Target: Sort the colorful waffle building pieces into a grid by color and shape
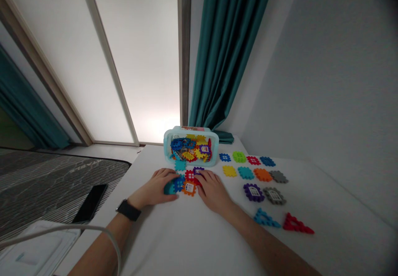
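A small flat cluster of plastic interlocking tiles lies on the white table between my hands. An orange tile with a white window [189,188], a blue lattice tile [178,183] and a red lattice tile [189,175] show in it. My left hand [157,188], with a black watch at the wrist, grips a teal tile [168,188] at the cluster's left edge between thumb and fingers. On the other side, my right hand [214,191] has its fingers and thumb closed at a red tile, mostly covered. A purple tile [198,170] shows just beyond those fingertips.
Behind the cluster, a light-blue bin [167,143] of mixed tiles lies open toward me. To the right, loose tiles sit in rows, including a yellow tile [229,170]; a blue triangle [266,218] and red triangle [297,223] lie nearer. A white cable [93,227] crosses my left forearm.
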`<state>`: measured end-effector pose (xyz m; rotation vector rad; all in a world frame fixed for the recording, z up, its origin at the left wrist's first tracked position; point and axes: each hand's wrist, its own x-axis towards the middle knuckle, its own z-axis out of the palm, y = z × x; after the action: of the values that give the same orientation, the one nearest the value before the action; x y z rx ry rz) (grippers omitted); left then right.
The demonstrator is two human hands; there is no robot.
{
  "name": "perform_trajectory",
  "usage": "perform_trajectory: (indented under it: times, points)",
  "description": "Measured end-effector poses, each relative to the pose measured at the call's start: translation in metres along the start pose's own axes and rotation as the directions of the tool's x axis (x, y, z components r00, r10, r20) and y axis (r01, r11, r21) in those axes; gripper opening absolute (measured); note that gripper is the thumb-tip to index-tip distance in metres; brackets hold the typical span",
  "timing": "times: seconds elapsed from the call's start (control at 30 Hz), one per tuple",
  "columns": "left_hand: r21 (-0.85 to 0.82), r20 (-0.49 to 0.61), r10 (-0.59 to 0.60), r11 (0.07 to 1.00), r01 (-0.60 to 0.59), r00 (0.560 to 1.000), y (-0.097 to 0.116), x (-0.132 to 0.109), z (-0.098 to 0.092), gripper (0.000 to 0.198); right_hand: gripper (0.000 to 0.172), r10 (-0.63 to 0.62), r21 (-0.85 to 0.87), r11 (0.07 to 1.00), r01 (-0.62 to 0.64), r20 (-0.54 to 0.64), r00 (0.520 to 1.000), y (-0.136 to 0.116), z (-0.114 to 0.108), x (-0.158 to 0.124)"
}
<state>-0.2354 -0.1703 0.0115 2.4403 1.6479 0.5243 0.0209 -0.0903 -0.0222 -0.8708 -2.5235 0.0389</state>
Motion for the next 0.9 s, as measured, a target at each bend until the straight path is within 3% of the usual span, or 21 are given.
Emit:
perform_trajectory:
  times: [0.2,0.53,0.9]
  points:
    - [0.007,0.021,-0.048,0.999,0.048,0.999,-0.011,-0.009,-0.006,0.076,0.034,0.002,0.004,1.0,-0.002,0.007,1.0,0.001,0.002,0.0]
    - [0.04,0.029,-0.115,0.993,0.114,0.993,-0.017,-0.013,-0.007,0.042,0.035,0.001,-0.011,1.0,-0.001,0.005,1.0,0.004,0.007,-0.001]
    - [0.078,-0.192,-0.013,0.997,0.029,0.981,-0.02,-0.009,-0.014,0.039,0.036,0.009,-0.007,1.0,-0.009,0.008,1.0,0.003,0.005,-0.001]
